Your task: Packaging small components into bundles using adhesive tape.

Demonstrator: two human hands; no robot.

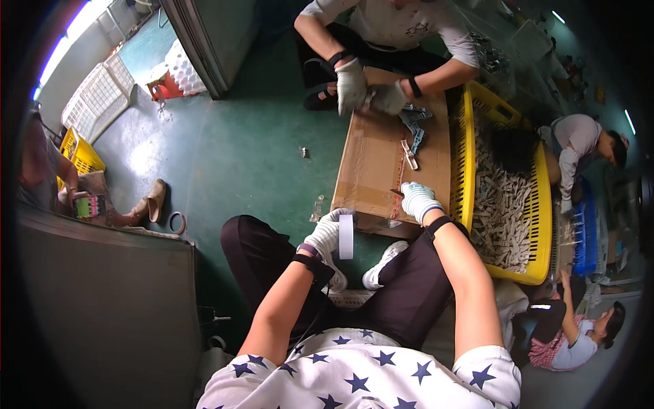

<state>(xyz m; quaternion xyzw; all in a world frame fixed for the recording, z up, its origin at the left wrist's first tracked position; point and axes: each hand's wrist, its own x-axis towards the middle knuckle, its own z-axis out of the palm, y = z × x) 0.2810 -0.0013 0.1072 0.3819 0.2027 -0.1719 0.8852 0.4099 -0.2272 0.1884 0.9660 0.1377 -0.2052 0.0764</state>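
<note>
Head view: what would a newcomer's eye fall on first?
Likely the big yellow basket heaped with pale pieces, right of the brown carton. Then the pale tape roll in the gloved left hand, by the carton's near-left corner, and the blue pieces on the carton's top.

A glossy green floor [252, 157] spreads through the room, a bright patch of reflected light [143, 150] near its left edge. At the floor's far left corner stands a pale wall [82, 54], topped by a strip of white glare [60, 51]. Dark upright framing [197, 51] borders a dull grey-green panel [235, 37] along the far edge. A broad grey partition [116, 293] fills the near left corner. Toward the dim right edge, two slim white lights [558, 16] glow.
</note>
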